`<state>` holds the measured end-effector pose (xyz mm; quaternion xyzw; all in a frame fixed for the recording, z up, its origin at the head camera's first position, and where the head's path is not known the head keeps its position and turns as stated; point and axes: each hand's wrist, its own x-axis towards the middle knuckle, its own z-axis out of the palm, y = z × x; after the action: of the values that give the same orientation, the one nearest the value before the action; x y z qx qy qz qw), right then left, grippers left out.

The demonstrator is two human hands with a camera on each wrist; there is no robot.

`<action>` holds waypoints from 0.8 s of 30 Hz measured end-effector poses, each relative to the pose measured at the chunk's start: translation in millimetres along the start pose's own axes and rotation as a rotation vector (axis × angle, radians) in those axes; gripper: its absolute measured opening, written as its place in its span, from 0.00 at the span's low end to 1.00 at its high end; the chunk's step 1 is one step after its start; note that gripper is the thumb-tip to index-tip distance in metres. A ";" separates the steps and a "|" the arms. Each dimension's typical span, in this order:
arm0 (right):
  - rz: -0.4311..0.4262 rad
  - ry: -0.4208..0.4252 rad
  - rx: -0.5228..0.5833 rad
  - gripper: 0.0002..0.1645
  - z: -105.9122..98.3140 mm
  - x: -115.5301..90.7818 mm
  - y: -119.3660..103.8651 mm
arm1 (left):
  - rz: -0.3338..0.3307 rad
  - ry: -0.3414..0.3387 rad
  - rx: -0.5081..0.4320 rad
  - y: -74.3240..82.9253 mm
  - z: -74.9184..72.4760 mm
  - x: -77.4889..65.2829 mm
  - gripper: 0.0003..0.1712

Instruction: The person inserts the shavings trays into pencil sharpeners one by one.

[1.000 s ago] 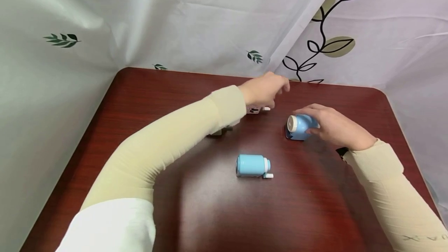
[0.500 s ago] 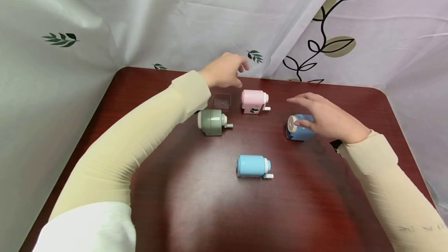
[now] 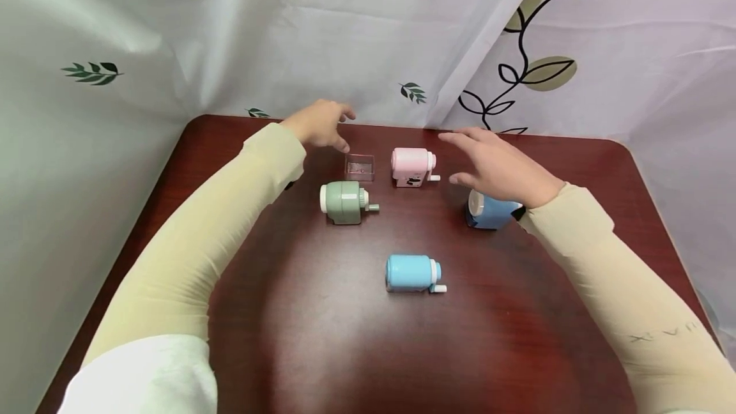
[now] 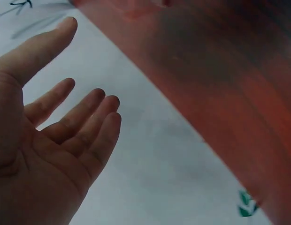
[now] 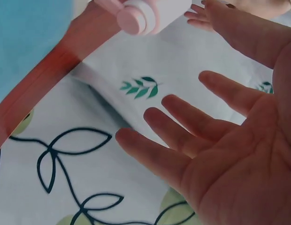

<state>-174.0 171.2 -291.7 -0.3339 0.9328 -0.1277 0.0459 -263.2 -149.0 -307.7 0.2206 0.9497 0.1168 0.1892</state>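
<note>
My left hand [image 3: 322,123] hovers over the back of the table, fingers loose and holding nothing. Just right of and below its thumb sits a small see-through pinkish tray [image 3: 360,168]. My right hand [image 3: 497,165], fingers spread and holding nothing, is above the table between a pink crank pencil sharpener [image 3: 410,166] and a dark blue pencil sharpener [image 3: 489,213], whose upper right part its wrist hides. A green pencil sharpener [image 3: 344,202] stands in front of the tray. Nearer me is a light blue pencil sharpener [image 3: 409,273]. Part of the pink sharpener [image 5: 171,11] shows in the right wrist view.
The dark red wooden table [image 3: 345,350] has rounded far corners. A white curtain [image 3: 356,37] with leaf prints hangs right behind its back edge and along the sides.
My left hand has moved left from above the pink sharpener to beside the tray, uncovering the green and pink sharpeners. My right hand has come off the dark blue sharpener, up and left.
</note>
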 end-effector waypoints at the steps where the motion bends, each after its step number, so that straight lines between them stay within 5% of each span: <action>1: -0.012 0.004 -0.004 0.42 1.3 4.2 -1.8 | -0.011 -0.007 -0.006 -4.6 2.7 -0.9 0.43; 6: -0.067 0.025 -0.028 0.43 8.2 22.3 -9.2 | -0.042 -0.035 -0.030 -18.5 15.6 -3.7 0.50; 13: -0.103 0.054 -0.036 0.41 13.9 39.0 -15.5 | -0.003 -0.035 -0.059 -27.9 33.6 -2.8 0.53; 24: -0.010 -0.035 -0.058 0.42 24.3 50.7 -22.5 | 0.073 0.025 -0.126 -38.5 58.7 -3.1 0.52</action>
<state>-195.3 117.3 -309.0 -0.3420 0.9334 -0.0950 0.0520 -250.9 -176.0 -371.4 0.2412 0.9340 0.1860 0.1866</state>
